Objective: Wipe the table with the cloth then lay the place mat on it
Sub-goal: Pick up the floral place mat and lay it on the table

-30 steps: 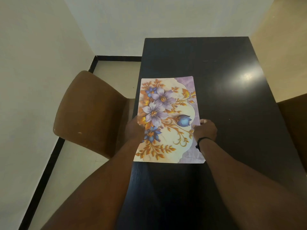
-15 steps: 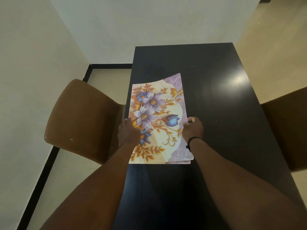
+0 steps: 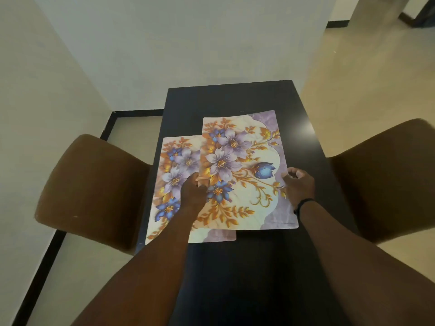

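Two flowered place mats on the dark surface (image 3: 235, 97) at frame centre. Upper place mat (image 3: 244, 170) overlapping the lower place mat (image 3: 174, 184), which lies toward the left edge and juts out below it. Left hand (image 3: 194, 191) at the upper mat's left edge, fingers curled, pinching that edge. Right hand (image 3: 300, 187) at its right edge, fingers bent around the rim, black band at the wrist. Brown chairs: left chair (image 3: 94, 189) at centre left, right chair (image 3: 386, 180) at centre right.
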